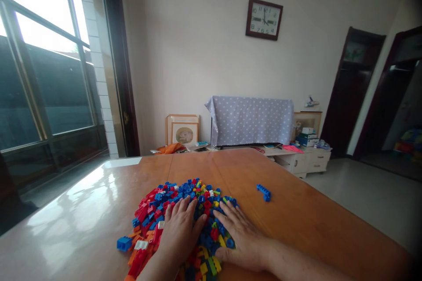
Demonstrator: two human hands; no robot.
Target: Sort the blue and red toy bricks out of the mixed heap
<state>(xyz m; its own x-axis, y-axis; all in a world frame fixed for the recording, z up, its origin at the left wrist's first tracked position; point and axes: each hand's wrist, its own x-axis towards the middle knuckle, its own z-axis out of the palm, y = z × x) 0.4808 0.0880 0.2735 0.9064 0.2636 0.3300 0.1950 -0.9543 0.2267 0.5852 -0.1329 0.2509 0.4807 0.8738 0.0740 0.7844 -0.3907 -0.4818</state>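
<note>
As they lay open on the brick pile (184,189), the left hand (180,232) and right hand (242,239) grasped nothing. A hasty nine-o'clock sweep risked spilling bricks.

The wall clock (264,19) bears hour numerals; 10, 11 and 12 seem legible, the rest blurred.
</note>
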